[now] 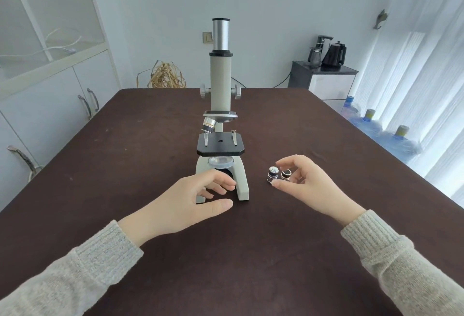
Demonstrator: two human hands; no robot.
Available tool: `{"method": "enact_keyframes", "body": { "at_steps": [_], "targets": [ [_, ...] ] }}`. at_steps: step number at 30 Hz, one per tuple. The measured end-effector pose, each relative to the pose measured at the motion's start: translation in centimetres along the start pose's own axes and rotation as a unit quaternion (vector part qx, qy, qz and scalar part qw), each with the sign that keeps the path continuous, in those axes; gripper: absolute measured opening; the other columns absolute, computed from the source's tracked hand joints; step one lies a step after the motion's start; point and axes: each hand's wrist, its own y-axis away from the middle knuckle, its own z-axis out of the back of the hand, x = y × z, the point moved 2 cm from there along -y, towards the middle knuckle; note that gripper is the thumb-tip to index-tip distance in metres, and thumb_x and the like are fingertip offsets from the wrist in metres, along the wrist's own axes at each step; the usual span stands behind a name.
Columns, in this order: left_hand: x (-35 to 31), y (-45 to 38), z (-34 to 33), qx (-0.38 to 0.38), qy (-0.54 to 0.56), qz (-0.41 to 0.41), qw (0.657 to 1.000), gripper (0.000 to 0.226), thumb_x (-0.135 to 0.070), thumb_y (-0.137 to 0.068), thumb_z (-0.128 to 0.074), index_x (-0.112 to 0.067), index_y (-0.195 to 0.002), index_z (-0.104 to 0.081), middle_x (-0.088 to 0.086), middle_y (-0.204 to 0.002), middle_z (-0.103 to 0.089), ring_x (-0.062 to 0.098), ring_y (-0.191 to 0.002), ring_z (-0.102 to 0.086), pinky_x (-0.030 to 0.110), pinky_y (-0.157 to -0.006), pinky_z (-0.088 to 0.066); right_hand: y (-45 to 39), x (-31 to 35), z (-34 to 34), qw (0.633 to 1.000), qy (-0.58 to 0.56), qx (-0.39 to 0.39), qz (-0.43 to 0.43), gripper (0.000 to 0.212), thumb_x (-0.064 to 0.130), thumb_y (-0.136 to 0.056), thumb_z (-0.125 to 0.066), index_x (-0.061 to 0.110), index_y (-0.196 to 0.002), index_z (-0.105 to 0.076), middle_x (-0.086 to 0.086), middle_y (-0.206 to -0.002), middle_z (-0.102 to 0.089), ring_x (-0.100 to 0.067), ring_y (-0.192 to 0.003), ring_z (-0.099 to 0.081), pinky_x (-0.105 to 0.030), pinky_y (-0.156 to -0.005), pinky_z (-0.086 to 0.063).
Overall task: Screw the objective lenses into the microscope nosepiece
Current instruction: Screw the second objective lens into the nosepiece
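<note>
A grey-white microscope [221,82] stands upright mid-table. Its nosepiece [220,115] carries one objective lens [208,126], tilted toward the left over the black stage [220,145]. Two loose objective lenses stand side by side on the table to the right of the base: one with a silver top [273,174], one with a dark top [286,175]. My right hand [306,185] hovers around them, thumb and forefinger spread on either side, gripping nothing. My left hand [198,196] is relaxed with loosely curled fingers in front of the microscope's base, covering its left foot.
The dark brown table [150,165] has bare surface on both sides of the microscope. White cabinets stand to the left. At the back right is a small cabinet with kettles [334,54]. Water bottles [369,120] line the floor by the curtained window.
</note>
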Motion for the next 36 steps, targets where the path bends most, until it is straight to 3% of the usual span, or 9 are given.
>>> {"method": "enact_keyframes", "body": {
  "at_steps": [6,10,16,21,26,30,36],
  "targets": [
    [0.3,0.0,-0.4,-0.012,-0.008,0.003,1.0,0.022,-0.028,-0.09,-0.067,-0.04,-0.108,-0.061,-0.028,-0.11,-0.067,-0.002,-0.108,-0.061,0.021,-0.091,-0.047,-1.8,-2.6,0.7,0.995,0.071,0.039,-0.056,0.046,0.028,-0.083,-0.074,0.025,-0.123,-0.052,0.001,-0.121,-0.047,-0.007,-0.067,-0.049,-0.014,-0.068,-0.041],
    [0.4,0.0,-0.7,-0.027,-0.014,0.009,0.999,0.019,-0.029,-0.09,-0.066,-0.04,-0.105,-0.063,-0.028,-0.104,-0.068,-0.003,-0.102,-0.063,0.014,-0.086,-0.047,-2.5,-3.5,0.4,0.988,0.114,0.075,-0.078,0.051,0.028,-0.085,-0.071,0.021,-0.13,-0.05,-0.002,-0.121,-0.043,-0.011,-0.075,-0.052,-0.02,-0.077,-0.039],
    [0.7,0.1,-1.0,-0.022,-0.01,0.022,0.999,0.019,-0.03,-0.089,-0.067,-0.04,-0.105,-0.065,-0.027,-0.104,-0.069,0.0,-0.101,-0.064,0.014,-0.087,-0.048,-2.9,-3.7,0.1,0.986,0.13,0.08,-0.072,0.029,0.023,-0.09,-0.064,0.024,-0.119,-0.058,0.002,-0.102,-0.049,-0.007,-0.08,-0.05,-0.023,-0.082,-0.038],
    [0.9,0.1,-1.1,-0.018,-0.009,0.029,0.999,0.019,-0.03,-0.089,-0.067,-0.04,-0.105,-0.065,-0.027,-0.103,-0.069,-0.001,-0.101,-0.064,0.015,-0.088,-0.048,-2.8,-3.8,-0.1,0.988,0.127,0.059,-0.07,0.011,0.022,-0.09,-0.063,0.027,-0.099,-0.058,0.001,-0.096,-0.056,-0.007,-0.078,-0.05,-0.023,-0.072,-0.037],
    [0.9,0.2,-1.0,-0.02,-0.004,0.032,0.999,0.019,-0.028,-0.09,-0.067,-0.04,-0.104,-0.066,-0.025,-0.103,-0.07,0.0,-0.101,-0.065,0.015,-0.088,-0.048,-2.7,-4.2,0.0,0.991,0.097,0.046,-0.081,0.008,0.024,-0.089,-0.064,0.025,-0.096,-0.061,0.003,-0.088,-0.061,-0.009,-0.072,-0.052,-0.018,-0.063,-0.038],
    [0.9,0.4,-0.7,-0.03,0.004,0.034,0.999,0.02,-0.025,-0.091,-0.065,-0.039,-0.105,-0.066,-0.023,-0.102,-0.07,0.002,-0.1,-0.065,0.019,-0.089,-0.05,-2.7,-4.3,0.2,0.992,0.059,0.04,-0.1,0.01,0.024,-0.085,-0.069,0.021,-0.093,-0.064,0.005,-0.081,-0.059,-0.011,-0.071,-0.052,-0.023,-0.067,-0.042],
    [0.5,0.9,-0.2,-0.042,0.007,0.03,0.999,0.019,-0.022,-0.092,-0.064,-0.036,-0.105,-0.066,-0.023,-0.101,-0.07,0.003,-0.101,-0.065,0.02,-0.09,-0.05,-2.1,-3.0,1.1,0.995,-0.013,-0.003,-0.101,0.012,0.028,-0.082,-0.073,0.02,-0.088,-0.066,0.003,-0.086,-0.071,-0.008,-0.075,-0.06,-0.027,-0.072,-0.047]
  ]
}}
